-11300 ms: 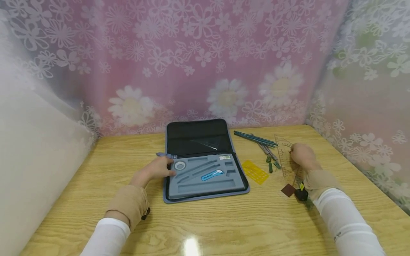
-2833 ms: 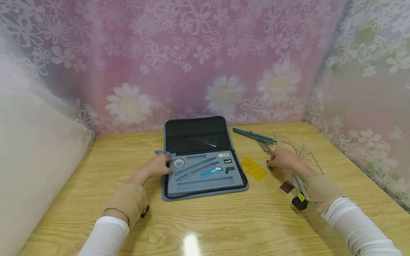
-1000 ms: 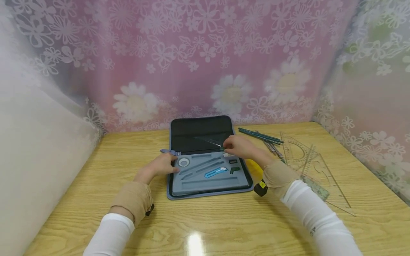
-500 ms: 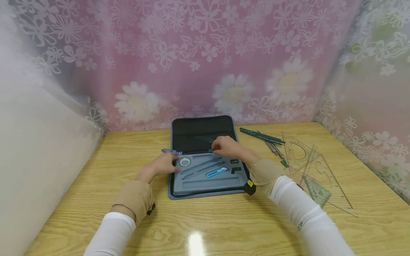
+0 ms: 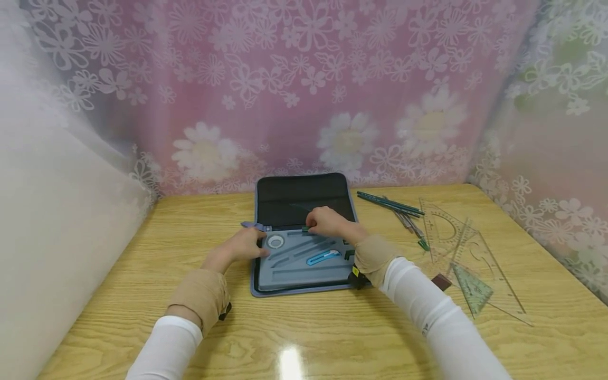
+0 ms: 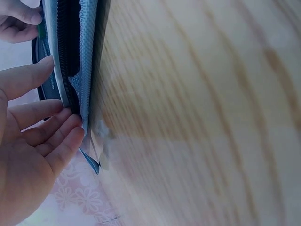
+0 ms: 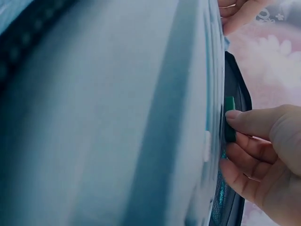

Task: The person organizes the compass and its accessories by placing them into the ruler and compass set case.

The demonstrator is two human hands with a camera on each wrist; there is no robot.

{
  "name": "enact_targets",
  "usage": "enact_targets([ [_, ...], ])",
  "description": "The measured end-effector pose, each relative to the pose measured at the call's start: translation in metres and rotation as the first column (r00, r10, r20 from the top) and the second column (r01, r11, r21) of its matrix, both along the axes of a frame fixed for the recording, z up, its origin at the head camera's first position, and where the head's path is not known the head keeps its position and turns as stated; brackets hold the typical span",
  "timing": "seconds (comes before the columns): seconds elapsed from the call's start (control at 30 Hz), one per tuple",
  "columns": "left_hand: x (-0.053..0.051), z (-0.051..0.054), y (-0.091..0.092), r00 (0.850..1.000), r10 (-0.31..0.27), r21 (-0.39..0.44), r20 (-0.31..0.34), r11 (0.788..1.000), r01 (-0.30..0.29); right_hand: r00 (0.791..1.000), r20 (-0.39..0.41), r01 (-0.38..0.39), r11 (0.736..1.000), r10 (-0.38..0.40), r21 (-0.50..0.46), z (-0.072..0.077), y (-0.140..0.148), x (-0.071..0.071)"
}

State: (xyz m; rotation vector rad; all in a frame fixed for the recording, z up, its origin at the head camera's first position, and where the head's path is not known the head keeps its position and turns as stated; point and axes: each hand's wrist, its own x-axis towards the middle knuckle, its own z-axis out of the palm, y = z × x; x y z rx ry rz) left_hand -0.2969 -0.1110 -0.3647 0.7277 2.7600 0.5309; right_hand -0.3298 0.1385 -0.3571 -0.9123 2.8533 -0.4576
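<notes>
Near R, green set square [image 5: 472, 289] flat on desk [image 5: 247, 343]; closer to ctr, blue cutter [image 5: 323, 258] in grey foam tray [image 5: 285, 285] of unzipped case [image 5: 299, 292]. L hand [image 5: 239, 245], fingers loose, touches tray's L edge by white ring [image 5: 269, 243]. Farther, R hand [image 5: 328, 221] pinches sm. green block [image 7: 229, 133] betw. thumb & fingers at tray's far edge; dk pencils [image 5: 380, 200] beyond, floral curtain [image 5: 285, 132] behind.

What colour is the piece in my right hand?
The piece is green, clearest in the right wrist view.

A wood-grain table [image 5: 142, 264] bears an open zip case [image 5: 277, 198] — and, right of it, green pencils [image 5: 390, 203] crossing slim tools [image 5: 407, 222], clear templates [image 5: 489, 274], a brown square [image 5: 441, 282].
</notes>
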Motion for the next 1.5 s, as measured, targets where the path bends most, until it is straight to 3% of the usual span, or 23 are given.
enact_targets([
  [0.5, -0.002, -0.002, -0.001, 1.0, 0.005, -0.009, 0.004, 1.0, -0.005, 0.999, 0.034, -0.004, 1.0, 0.004, 0.01, -0.005, -0.002, -0.005],
  [1.03, -0.002, -0.002, 0.0, 1.0, -0.003, -0.011, -0.011, 1.0, 0.003, 0.998, 0.062, 0.0, 1.0, 0.0, 0.001, -0.003, 0.0, -0.001],
  [1.3, -0.001, -0.002, 0.0, 0.999, -0.013, -0.016, -0.034, 1.0, 0.013, 1.0, -0.007, 0.012, 0.999, -0.012, -0.031, -0.002, 0.008, 0.002],
  [1.5, -0.001, -0.001, 0.0, 0.999, -0.016, -0.011, -0.03, 1.0, 0.016, 0.995, -0.092, 0.038, 0.995, -0.047, -0.096, 0.006, 0.031, 0.007],
])
